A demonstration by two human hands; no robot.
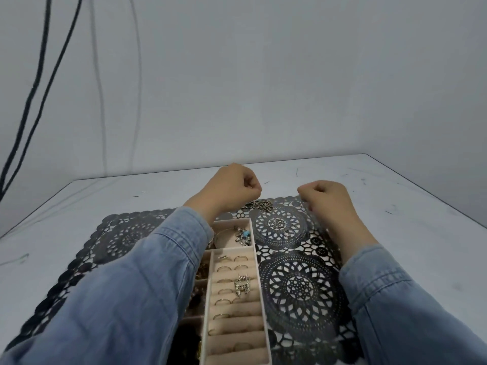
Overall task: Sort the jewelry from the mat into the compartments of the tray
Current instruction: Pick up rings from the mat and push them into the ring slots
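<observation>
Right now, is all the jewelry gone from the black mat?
No, a chain pile and a small ring lie on the black mat, outside the tray.

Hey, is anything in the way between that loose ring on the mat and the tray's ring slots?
Nothing visible. The ring lies on open mat just right of the tray, with only the tray's low wall between it and the ring slots. The left sleeve covers other compartments.
</observation>
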